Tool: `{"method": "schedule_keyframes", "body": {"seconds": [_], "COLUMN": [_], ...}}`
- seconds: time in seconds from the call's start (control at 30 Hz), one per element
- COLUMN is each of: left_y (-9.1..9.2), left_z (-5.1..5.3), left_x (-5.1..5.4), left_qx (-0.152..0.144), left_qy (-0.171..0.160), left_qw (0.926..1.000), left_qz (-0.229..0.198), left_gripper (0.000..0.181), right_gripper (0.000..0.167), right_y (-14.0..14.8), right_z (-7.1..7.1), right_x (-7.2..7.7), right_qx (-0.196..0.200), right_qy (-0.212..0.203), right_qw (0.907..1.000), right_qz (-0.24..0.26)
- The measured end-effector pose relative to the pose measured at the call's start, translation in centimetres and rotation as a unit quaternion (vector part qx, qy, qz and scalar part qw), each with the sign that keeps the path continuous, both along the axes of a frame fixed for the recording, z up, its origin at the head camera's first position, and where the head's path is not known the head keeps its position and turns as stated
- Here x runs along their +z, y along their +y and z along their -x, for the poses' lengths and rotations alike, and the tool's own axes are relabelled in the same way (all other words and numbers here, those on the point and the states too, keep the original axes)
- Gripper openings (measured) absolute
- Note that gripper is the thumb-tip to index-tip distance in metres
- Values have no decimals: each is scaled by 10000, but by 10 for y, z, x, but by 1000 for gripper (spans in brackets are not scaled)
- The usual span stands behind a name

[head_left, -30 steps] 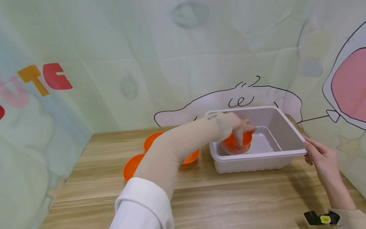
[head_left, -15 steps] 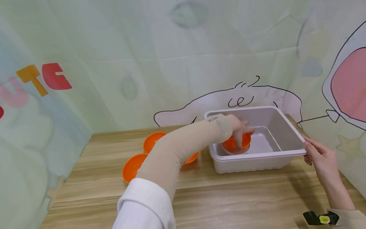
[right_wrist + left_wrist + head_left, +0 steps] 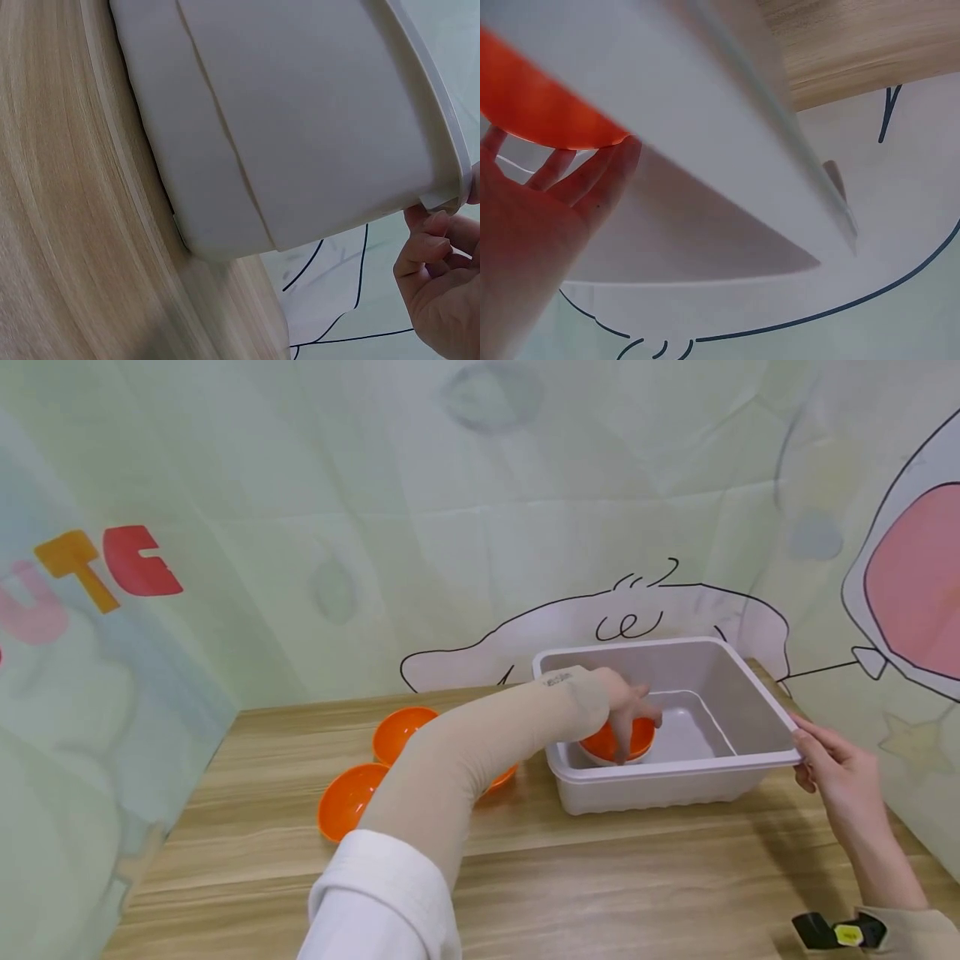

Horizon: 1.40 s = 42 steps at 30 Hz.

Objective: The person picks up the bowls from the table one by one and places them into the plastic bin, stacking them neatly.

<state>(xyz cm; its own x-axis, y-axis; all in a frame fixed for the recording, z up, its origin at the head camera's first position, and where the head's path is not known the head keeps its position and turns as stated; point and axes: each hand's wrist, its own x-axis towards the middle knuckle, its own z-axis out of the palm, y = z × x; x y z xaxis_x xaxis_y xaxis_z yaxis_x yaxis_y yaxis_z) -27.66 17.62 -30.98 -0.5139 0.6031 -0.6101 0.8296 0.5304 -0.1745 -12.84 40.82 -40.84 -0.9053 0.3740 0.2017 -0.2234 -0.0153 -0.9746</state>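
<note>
In the head view my left hand (image 3: 626, 706) reaches into the grey plastic bin (image 3: 637, 789) and holds an orange bowl (image 3: 600, 745) by its rim, near the bin's front left corner. A pale edge shows just under this bowl; whether it belongs to another bowl I cannot tell. The left wrist view has the fingers (image 3: 592, 180) against the outside of the orange bowl (image 3: 547, 112), with the thumb out of sight. My right hand (image 3: 843, 768) pinches the bin's right front corner by the rim, thumb on top and fingers curled below.
Left of the bin, orange bowls stand on the wood-grain table (image 3: 600, 893): one at the back (image 3: 397, 735), one in front (image 3: 345, 802), and one mostly behind my left arm (image 3: 501, 779). A printed cloth (image 3: 337, 527) hangs behind the table.
My left hand has lowered slightly with the orange bowl, which now sits deeper over the pale edge beneath it. The right hand keeps its hold on the bin's rim.
</note>
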Motion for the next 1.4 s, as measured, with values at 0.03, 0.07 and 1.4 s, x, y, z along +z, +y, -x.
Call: {"method": "schedule_keyframes", "body": {"seconds": [0.03,0.07,1.4], "left_y": [1,0,13], "left_z": [0,-1,2], "left_x": [-1,0,10], "left_qx": [59,75,-111], "left_qy": [-3,-14,-61], "left_qw": [10000,10000,9993], "left_qz": [25,25,365], "left_gripper": [74,74,83], "right_gripper": [26,26,27], "right_y": [0,0,0], "right_z": [0,0,-1], "right_x": [0,0,-2], "right_qx": [1,5,95], "right_qy": [-5,-6,182], "right_qw": [10000,10000,9998], "right_qz": [-14,-14,32]}}
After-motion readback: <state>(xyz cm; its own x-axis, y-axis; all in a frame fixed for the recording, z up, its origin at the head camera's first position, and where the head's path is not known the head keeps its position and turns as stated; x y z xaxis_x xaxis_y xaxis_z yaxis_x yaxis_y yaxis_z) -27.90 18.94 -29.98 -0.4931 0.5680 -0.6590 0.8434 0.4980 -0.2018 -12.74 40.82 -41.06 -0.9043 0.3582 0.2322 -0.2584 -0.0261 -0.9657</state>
